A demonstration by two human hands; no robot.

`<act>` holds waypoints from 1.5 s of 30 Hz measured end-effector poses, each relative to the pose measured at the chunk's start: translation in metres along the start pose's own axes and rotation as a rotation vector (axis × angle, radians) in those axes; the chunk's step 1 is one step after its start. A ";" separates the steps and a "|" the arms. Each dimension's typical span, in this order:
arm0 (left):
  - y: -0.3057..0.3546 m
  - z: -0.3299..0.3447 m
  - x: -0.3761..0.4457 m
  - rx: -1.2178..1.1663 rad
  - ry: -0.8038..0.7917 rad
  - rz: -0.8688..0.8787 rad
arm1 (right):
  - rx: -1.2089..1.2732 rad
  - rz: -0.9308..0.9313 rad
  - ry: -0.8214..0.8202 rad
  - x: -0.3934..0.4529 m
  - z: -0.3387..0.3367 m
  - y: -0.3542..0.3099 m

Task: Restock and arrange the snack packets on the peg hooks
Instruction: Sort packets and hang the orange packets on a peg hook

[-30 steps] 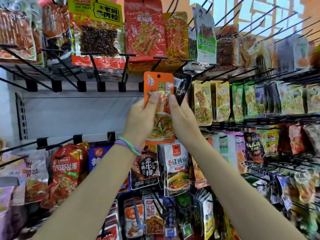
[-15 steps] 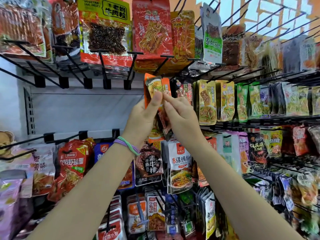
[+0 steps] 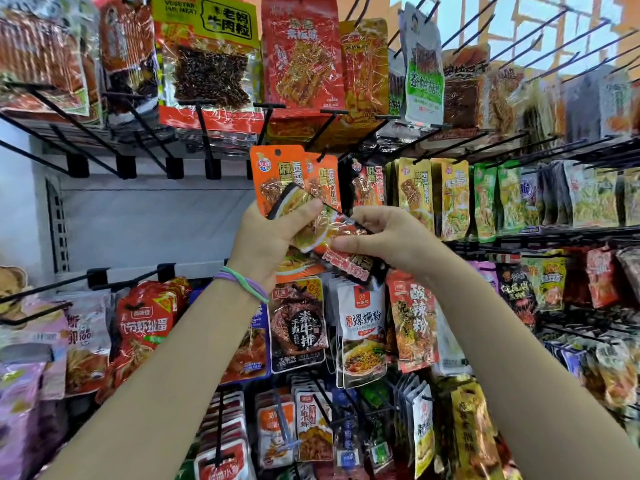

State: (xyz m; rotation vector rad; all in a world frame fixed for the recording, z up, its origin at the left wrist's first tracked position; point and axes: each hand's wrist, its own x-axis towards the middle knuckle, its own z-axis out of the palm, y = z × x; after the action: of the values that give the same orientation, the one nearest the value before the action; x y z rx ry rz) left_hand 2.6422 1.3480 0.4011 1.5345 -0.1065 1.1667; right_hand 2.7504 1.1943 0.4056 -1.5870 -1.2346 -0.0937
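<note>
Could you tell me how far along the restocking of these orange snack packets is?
Done: two orange packets hang on the middle-row hook. In hand: the left hand and right hand grip tilted packets below them, off the hook. Left: hanging these.

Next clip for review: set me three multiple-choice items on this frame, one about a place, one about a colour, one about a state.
1. Where do the orange packets hang?
A. on a peg right above the hands
B. on the bottom row
C. at the far right edge

2. What colours are the bands on the left wrist?
A. red and black
B. green and purple
C. white only

3. What is the left hand doing?
A. hanging free
B. pressing flat on the shelf
C. gripping packets

Key: 1 A, they hang just over both hands; 2 B, both colours show at the wrist; 3 C, its thumb is curled over glossy packets, which the right hand pinches too.
</note>
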 end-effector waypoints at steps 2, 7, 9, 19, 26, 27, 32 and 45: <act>-0.001 0.002 0.003 0.013 0.018 -0.001 | 0.069 0.037 0.067 0.003 -0.012 0.000; -0.003 0.016 0.004 -0.080 0.132 0.011 | 0.598 0.131 0.183 0.008 -0.019 0.005; -0.004 0.023 0.005 -0.090 0.207 -0.003 | 0.642 0.197 0.109 0.006 -0.009 0.010; 0.000 0.028 0.021 0.078 0.106 -0.148 | 0.664 0.131 0.363 0.025 -0.045 0.019; -0.004 0.033 0.023 0.065 -0.034 -0.067 | 0.317 0.092 0.508 0.051 -0.043 -0.002; -0.005 0.032 0.024 0.078 -0.030 -0.049 | 0.283 0.090 0.520 0.054 -0.042 -0.005; -0.009 0.028 0.029 0.078 -0.003 -0.036 | 0.266 0.137 0.549 0.068 -0.044 -0.006; -0.005 0.025 0.030 0.065 0.009 -0.021 | 0.307 0.143 0.544 0.076 -0.045 0.003</act>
State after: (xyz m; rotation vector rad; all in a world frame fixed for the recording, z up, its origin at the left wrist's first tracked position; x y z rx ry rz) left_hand 2.6756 1.3452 0.4223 1.5832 -0.0470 1.1706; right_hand 2.8099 1.2101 0.4681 -1.2619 -0.6725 -0.2177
